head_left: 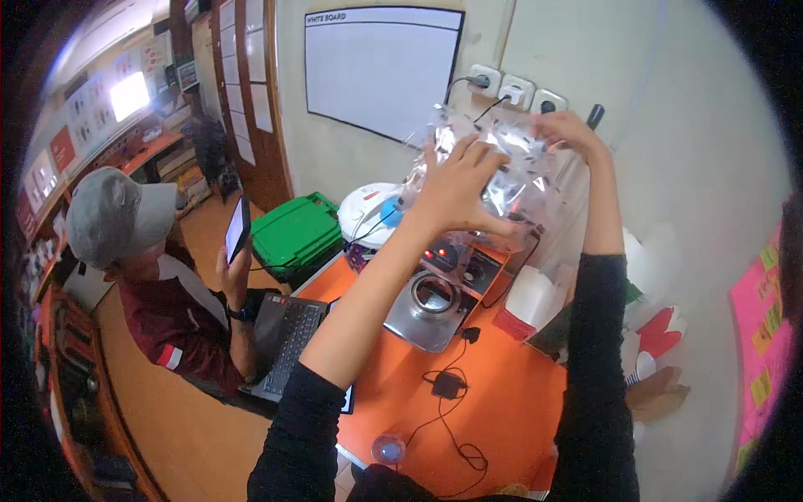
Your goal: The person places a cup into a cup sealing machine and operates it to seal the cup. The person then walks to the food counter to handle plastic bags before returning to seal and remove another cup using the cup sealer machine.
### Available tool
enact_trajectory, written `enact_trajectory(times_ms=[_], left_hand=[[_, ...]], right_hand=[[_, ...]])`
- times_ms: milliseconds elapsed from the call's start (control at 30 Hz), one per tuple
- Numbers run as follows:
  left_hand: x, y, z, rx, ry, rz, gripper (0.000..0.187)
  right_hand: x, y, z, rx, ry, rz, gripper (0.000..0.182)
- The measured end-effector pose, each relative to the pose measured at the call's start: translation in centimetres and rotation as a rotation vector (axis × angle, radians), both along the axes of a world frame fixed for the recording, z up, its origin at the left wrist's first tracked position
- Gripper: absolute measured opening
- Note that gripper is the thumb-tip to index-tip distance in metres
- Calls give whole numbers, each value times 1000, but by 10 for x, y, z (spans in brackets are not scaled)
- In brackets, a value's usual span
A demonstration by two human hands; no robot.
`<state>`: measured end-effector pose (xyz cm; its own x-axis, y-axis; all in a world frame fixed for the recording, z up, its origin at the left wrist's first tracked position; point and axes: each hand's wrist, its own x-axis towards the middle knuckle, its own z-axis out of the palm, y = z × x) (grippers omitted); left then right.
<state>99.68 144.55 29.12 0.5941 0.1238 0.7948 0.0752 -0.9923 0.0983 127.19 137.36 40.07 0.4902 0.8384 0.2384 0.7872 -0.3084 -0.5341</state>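
A crinkled, shiny clear plastic bag (519, 180) is held up in front of the wall, above the back of the orange table. My left hand (460, 188) grips its near side, with fingers and thumb spread wide over the plastic. At the upper right, my right hand (569, 134) has its fingers bent at the bag's edge. What the bag contains, if anything, is hard to make out through the glare. Just beneath it sits a silver device (427, 309) with a round opening and red lights behind.
To the left, a person (180, 309) in a cap holds a phone (237, 230) beside a laptop (293, 335). A green bin (293, 230), a white rice cooker (365, 213) and wall sockets (514, 90) stand behind. Cables and a black adapter (447, 385) lie on the orange table (510, 418).
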Motion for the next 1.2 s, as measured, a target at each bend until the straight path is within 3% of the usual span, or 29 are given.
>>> enact_trajectory(times_ms=[33, 100, 167, 233, 467, 700, 1200], left_hand=[[2, 1, -2, -12, 9, 14, 91], [4, 4, -3, -8, -45, -31, 87], [10, 8, -6, 30, -113, 3, 83], [15, 13, -10, -25, -113, -88, 85], [20, 13, 5, 6, 98, 55, 100], [25, 13, 24, -67, 251, 46, 101], [24, 16, 27, -90, 261, 20, 102]], right_hand=[[50, 24, -18, 90, -82, -67, 46], [104, 58, -56, 133, -616, -202, 43], [112, 59, -75, 85, -744, -234, 42], [105, 55, -86, 59, -710, -212, 41], [87, 31, -91, 14, -597, -129, 39], [93, 32, -76, -24, -542, -76, 37], [99, 39, -65, -35, -478, -45, 32]])
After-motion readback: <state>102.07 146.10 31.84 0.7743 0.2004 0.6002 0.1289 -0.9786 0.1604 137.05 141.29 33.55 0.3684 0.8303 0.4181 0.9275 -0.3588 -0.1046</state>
